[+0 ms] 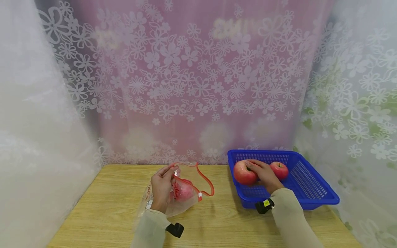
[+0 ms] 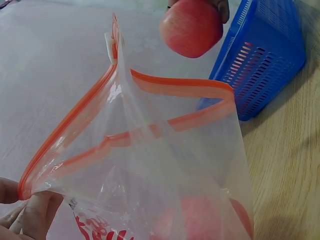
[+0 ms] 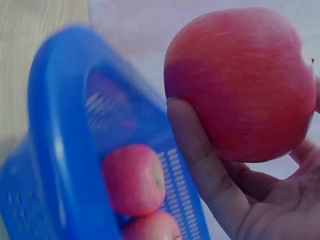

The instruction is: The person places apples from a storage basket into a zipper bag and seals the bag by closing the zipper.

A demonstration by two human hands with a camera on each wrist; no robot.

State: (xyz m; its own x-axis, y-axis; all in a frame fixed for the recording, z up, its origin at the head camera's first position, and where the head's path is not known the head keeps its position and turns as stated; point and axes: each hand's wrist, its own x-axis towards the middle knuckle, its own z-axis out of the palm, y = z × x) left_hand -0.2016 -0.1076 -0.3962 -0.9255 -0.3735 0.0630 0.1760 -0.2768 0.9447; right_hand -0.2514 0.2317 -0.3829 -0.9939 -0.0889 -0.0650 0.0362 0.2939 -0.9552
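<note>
At the far left, a whitish sheet (image 1: 40, 137) is seen beside the wood-grained table (image 1: 99, 199). The upper edge of a clear zip bag (image 1: 181, 207) is pinched between the thumb and fingers of the left hand (image 1: 162, 187). The bag's mouth is found spread apart, its edges trimmed with an orange-red strip (image 2: 175, 82); a pale slider (image 1: 200, 196) is fitted at one end of the strip. Red printing is noted on the bag, and at least one bagged apple (image 1: 186, 190) is contained low inside.

Further right, a held apple (image 1: 244, 173) is gripped by the right hand (image 1: 263, 174), the fingers being curved around it. In the head view it is seen across the left end of a blue basket (image 1: 305, 172), raised from the basket's floor. Within the basket, two apples are shown by the right wrist view: a nearer apple (image 3: 152, 229) and a farther apple (image 3: 134, 179), apparently touching. At the far right, a flower-patterned sheet (image 1: 366, 120) is observed.
</note>
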